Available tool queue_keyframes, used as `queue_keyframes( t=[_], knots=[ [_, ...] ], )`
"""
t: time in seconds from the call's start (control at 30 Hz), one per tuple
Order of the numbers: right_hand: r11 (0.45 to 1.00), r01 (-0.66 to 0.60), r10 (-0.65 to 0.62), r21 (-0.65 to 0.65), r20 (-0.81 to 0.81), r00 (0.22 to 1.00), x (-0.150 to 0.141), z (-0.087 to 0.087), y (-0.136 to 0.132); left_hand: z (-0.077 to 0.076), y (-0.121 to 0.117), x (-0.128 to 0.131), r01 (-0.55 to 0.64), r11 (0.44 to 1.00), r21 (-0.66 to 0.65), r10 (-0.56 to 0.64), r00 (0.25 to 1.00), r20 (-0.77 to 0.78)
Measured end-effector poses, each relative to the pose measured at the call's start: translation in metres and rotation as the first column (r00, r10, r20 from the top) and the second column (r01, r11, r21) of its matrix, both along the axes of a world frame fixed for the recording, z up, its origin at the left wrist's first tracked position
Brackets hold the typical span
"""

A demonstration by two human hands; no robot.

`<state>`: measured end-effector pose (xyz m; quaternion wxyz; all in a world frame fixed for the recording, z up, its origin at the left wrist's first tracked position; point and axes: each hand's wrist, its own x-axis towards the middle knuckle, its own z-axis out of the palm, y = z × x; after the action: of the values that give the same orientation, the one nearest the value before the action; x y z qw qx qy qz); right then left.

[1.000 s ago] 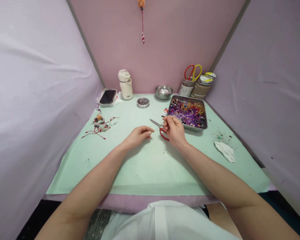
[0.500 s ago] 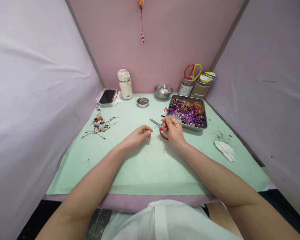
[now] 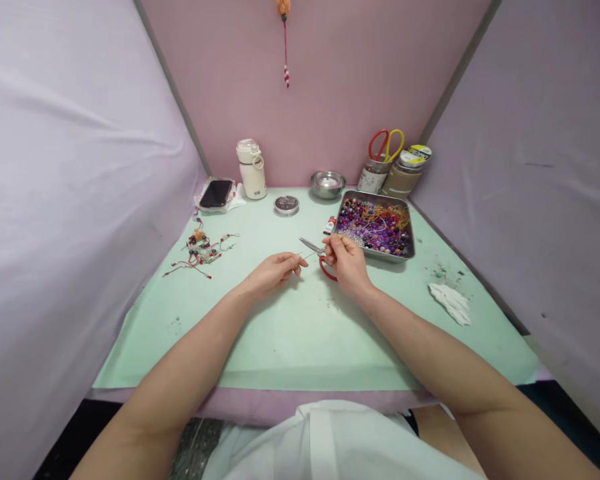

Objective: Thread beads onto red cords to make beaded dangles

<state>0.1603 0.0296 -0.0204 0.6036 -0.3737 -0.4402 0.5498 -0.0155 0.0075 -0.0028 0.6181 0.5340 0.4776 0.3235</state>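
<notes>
Between my two hands runs a thin thread point(image 3: 310, 255), pale and hard to make out. My left hand point(image 3: 279, 270) pinches one end of it between thumb and fingertips, over the middle of the table. The fingers of my right hand point(image 3: 347, 260) are closed on the other end, near the front left corner of a metal tray point(image 3: 390, 257) of beads. Scissors point(image 3: 311, 245) with red handles lie on the table beneath the thread, partly hidden by my right hand. Strung beads with red cords point(image 3: 203, 250) lie to the left.
A cream bottle point(image 3: 253, 175), a phone point(image 3: 216, 194), a round dish of dark beads point(image 3: 286, 205) and a metal bowl point(image 3: 328, 185) stand along the back. Large-handled scissors point(image 3: 387, 145) stand in a jar beside another jar point(image 3: 405, 175). A white glove point(image 3: 450, 303) lies at right.
The fingers of my left hand have shifted slightly to the right along the thread and stretched a little. My right hand has stayed nearly where it was.
</notes>
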Motion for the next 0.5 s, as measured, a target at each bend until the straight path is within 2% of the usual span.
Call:
queue_keyframes(
  t=[0.1, 0.23, 0.37, 0.5],
  knots=[
    [1.000, -0.002, 0.002, 0.000, 0.026, 1.000, 0.000, 0.000, 0.001, -0.001, 0.002, 0.002, -0.029, 0.987, 0.157, 0.068, 0.967, -0.247],
    [0.999, 0.032, -0.034, 0.013, 0.121, 0.992, 0.002, -0.001, 0.004, -0.007, 0.005, 0.002, -0.002, 0.933, 0.361, 0.192, 0.849, -0.492],
    [0.996, 0.076, -0.082, 0.035, 0.255, 0.963, 0.005, 0.000, 0.008, -0.013, 0.006, 0.000, 0.117, 0.877, 0.466, 0.211, 0.778, -0.592],
    [0.994, 0.053, -0.085, 0.092, 0.383, 0.920, 0.005, -0.001, 0.011, -0.019, 0.007, -0.002, 0.194, 0.834, 0.517, 0.179, 0.791, -0.585]
  ],
)
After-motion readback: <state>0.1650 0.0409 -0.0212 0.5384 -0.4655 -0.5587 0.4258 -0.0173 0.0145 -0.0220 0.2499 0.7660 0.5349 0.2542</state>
